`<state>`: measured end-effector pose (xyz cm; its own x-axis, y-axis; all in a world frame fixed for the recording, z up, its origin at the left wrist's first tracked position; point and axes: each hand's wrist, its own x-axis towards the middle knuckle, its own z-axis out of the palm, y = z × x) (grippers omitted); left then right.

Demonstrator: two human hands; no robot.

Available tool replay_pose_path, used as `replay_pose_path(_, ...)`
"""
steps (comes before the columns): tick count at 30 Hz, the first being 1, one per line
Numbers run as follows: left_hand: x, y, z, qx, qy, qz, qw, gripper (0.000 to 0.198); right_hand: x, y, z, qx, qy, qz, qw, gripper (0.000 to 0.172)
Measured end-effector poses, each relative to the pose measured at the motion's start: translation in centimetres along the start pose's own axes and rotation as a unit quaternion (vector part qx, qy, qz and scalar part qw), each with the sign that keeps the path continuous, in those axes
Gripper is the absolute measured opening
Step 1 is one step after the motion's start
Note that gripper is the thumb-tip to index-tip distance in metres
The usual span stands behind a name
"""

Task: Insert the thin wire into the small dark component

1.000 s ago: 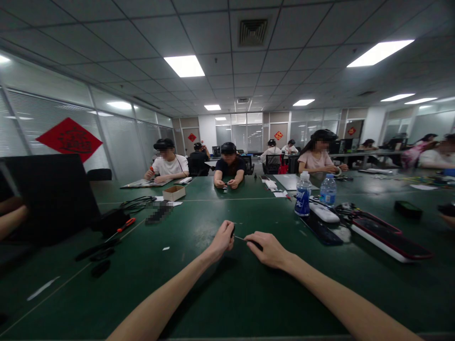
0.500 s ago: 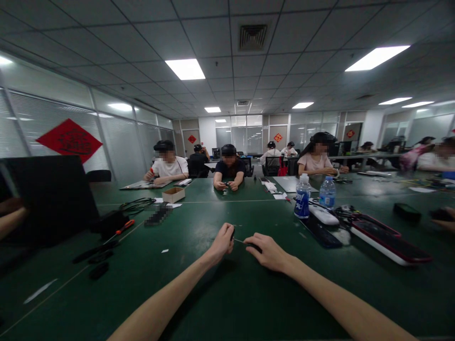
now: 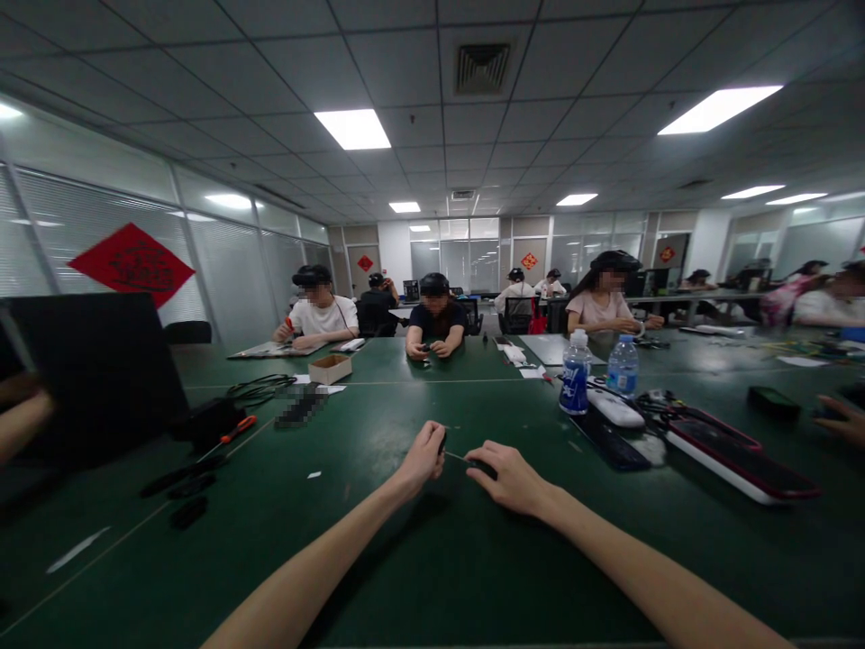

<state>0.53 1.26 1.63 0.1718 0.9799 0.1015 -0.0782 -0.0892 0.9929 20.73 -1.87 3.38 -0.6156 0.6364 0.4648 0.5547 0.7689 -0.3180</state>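
Over the green table, my left hand is closed on a small dark piece, most of it hidden by the fingers. My right hand wraps round the dark handle of a screwdriver. Its thin metal shaft runs leftward from the right fingers to the dark piece. The tip seems to meet that piece, though contact is too small to make out. Both forearms reach in from the front edge of the view.
On the right stand two bottles beside phones and a white device. To the left lie an orange-handled screwdriver, cables and a small cardboard box. Several people sit around; a person's hand shows at far right.
Both my hands stay almost in place, with the screwdriver still pointing at the dark piece. At far right, another person's hand has come further into view.
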Motion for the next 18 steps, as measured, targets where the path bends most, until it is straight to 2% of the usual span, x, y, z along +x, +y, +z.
replay_pose_path(7, 0.0, -0.3, -0.1, -0.008, 0.000, 0.003, 1.000, 0.032, 0.1, -0.4, -0.2, -0.016, -0.017, 0.017, 1.000, 0.031)
replay_pose_path(15, 0.5, -1.0, -0.1, 0.014, 0.048, 0.012, 0.999, 0.033, 0.4, -0.3, 0.9, -0.055, -0.003, 0.033, 0.998, 0.030)
replay_pose_path(18, 0.6, -1.1, -0.2, 0.023, 0.050, 0.016, 0.998, 0.033, 0.5, -0.2, 1.2, -0.054, -0.004, 0.035, 0.998, 0.030)
